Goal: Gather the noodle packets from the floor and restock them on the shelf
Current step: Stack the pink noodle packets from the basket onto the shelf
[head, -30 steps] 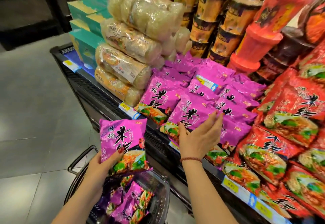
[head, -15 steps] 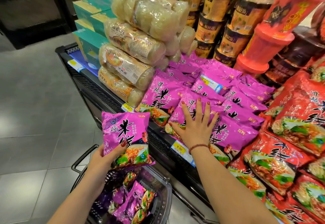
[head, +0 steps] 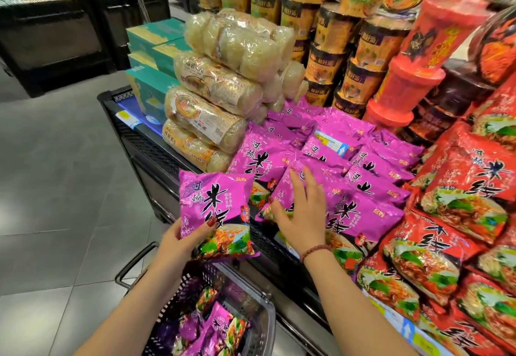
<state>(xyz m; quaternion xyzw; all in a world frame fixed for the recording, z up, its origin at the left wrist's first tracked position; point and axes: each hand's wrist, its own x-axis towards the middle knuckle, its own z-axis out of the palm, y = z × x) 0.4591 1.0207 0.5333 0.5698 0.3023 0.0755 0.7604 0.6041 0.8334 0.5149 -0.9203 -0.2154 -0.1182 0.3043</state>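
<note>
My left hand [head: 183,239] grips a purple noodle packet [head: 216,205] by its lower left corner, holding it upright in front of the shelf edge and above the basket. My right hand [head: 300,213] lies flat with straight fingers on a purple packet [head: 346,213] at the front of the purple stack [head: 329,157] on the shelf. A black mesh basket [head: 251,297] below my arms holds several more purple packets [head: 215,327].
Red noodle packets [head: 460,202] fill the shelf to the right. Clear bags of rice noodles [head: 217,104] and teal boxes [head: 150,76] stand to the left, cup noodles [head: 349,48] behind. Yellow price tags line the black shelf edge [head: 156,146]. Grey tiled floor [head: 55,188] stretches left.
My right hand came down from above the stack and now presses flat on the front purple packet. The left hand keeps holding its packet, a little closer to the shelf.
</note>
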